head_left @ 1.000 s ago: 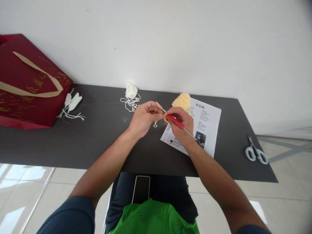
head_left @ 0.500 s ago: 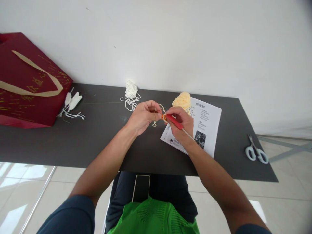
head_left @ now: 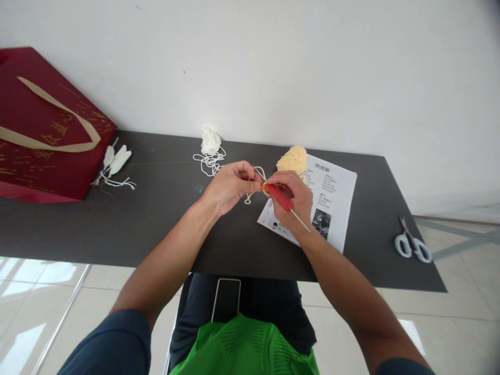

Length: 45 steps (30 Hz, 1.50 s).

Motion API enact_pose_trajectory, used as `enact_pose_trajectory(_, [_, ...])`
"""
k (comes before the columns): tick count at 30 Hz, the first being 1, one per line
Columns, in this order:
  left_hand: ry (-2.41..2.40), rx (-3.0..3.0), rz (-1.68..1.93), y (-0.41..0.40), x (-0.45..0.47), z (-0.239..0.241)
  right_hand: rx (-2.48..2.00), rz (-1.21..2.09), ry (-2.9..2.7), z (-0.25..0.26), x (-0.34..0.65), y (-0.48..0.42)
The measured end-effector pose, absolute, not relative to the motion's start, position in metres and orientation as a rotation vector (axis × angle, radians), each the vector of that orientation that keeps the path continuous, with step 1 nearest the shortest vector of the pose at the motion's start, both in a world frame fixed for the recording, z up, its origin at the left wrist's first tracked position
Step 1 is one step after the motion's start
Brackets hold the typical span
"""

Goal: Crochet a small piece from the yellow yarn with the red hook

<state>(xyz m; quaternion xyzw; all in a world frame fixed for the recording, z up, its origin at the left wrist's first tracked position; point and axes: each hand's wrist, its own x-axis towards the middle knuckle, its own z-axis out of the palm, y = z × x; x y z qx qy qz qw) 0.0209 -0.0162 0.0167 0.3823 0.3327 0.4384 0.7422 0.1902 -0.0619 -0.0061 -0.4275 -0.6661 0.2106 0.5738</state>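
Note:
Over the middle of the dark table, my left hand (head_left: 230, 190) is closed in a pinch on a small orange crochet piece (head_left: 264, 188). Cream yarn loops around its fingers, and a short loop dangles below them. My right hand (head_left: 299, 198) is wrapped around a crochet hook with a red handle (head_left: 282, 197). The hook's thin metal rear end points back toward my right wrist, while its front tip meets the orange piece and is hidden by the fingers. Just behind my right hand sits a pale yellow ball of yarn (head_left: 294, 159).
Printed pattern sheets (head_left: 339, 195) lie partly under my right hand. White yarn (head_left: 211, 140) is heaped near the wall. At left, small white crochet pieces (head_left: 119, 160) lie beside a red gift bag (head_left: 50, 120). Scissors (head_left: 412, 246) rest near the right edge; a phone (head_left: 226, 302) is on my lap.
My right hand has turned slightly, and the rear end of the hook has tilted a little further down. Both hands stay together at the orange piece.

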Motion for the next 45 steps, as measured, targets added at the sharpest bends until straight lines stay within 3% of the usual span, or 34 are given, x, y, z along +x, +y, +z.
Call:
enact_pose_trajectory(24, [0.952, 1.213, 1.22, -0.031, 0.035, 0.017, -1.079, 0.67, -1.327, -0.008, 0.187, -0.058])
enact_pose_trajectory(45, [0.888, 0.855, 1.064, -0.028, 0.033, 0.025, -1.102, 0.599, -1.418, -0.012, 0.188, -0.061])
